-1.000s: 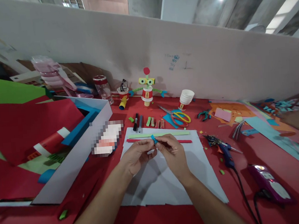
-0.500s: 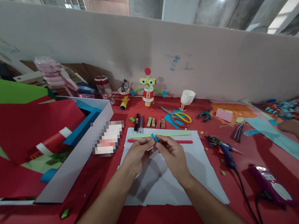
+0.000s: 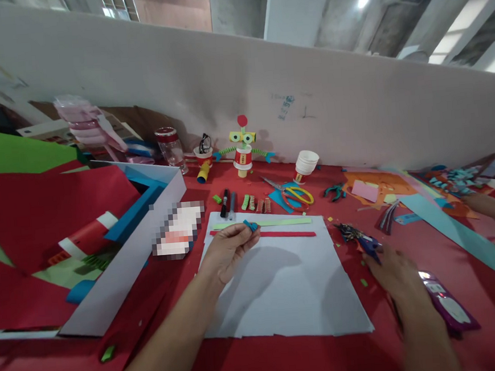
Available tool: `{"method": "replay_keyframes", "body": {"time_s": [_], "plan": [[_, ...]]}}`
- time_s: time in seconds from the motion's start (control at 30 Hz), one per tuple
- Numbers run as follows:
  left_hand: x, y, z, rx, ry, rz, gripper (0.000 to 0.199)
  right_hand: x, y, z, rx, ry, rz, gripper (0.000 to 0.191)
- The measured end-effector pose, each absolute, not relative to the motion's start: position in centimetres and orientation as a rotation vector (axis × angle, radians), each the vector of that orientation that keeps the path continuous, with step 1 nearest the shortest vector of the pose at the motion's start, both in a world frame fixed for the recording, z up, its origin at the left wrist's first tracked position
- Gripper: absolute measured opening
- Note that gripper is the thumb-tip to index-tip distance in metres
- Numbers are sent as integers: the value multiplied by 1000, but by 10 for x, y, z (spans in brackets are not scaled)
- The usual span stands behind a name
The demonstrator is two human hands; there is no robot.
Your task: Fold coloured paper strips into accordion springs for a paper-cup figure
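My left hand [image 3: 231, 249] pinches a small folded blue paper piece [image 3: 250, 225] between thumb and fingertips, above the white paper sheet [image 3: 276, 286]. Under and behind it lie a light green strip [image 3: 287, 222] and a red strip [image 3: 288, 234]. My right hand [image 3: 393, 271] is over the handle of the blue glue gun [image 3: 369, 245], at the right of the sheet. Its fingers are blurred and partly hidden, so I cannot make out whether they grip the handle.
Scissors [image 3: 297, 194], markers [image 3: 224, 203], folded paper springs [image 3: 251, 202] and a paper-cup figure [image 3: 242, 157] stand or lie behind the sheet. A white box [image 3: 120, 264] is left, a purple power strip [image 3: 452, 306] right. Another person's hand [image 3: 483, 206] is at far right.
My right hand has left the blue paper piece and moved right to the glue gun. My left hand keeps the piece, slightly further left. The view has shifted a little.
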State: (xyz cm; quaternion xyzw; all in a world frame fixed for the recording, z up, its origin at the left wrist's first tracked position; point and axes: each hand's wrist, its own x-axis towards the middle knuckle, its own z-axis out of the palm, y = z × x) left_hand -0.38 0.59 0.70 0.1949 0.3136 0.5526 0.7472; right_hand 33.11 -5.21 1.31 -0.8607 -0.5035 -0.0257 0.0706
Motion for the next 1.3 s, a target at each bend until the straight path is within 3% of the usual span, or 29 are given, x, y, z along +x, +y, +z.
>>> {"method": "replay_keyframes", "body": {"time_s": [0.17, 0.27, 0.5, 0.7, 0.9, 1.07, 1.3], "plan": [[-4, 6, 7, 423, 662, 1210, 12, 345, -48, 3, -2574, -1414, 178, 38], [-4, 5, 8, 421, 658, 1200, 12, 339, -45, 13, -2529, -1253, 349, 28], [-4, 4, 12, 414, 696, 1210, 11, 290, -68, 32, -1738, -860, 741, 8], [-4, 4, 11, 432, 671, 1231, 18, 225, -87, 41, -1356, -1017, 949, 33], [-3, 4, 8, 460, 713, 1266, 23, 184, -100, 46, -1342, -1391, 925, 25], [-3, 4, 7, 546, 690, 1280, 17, 172, -102, 41, -1335, -1489, 951, 35], [-4, 4, 5, 586, 666, 1260, 15, 169, -99, 34, -1340, -1484, 928, 32]]}}
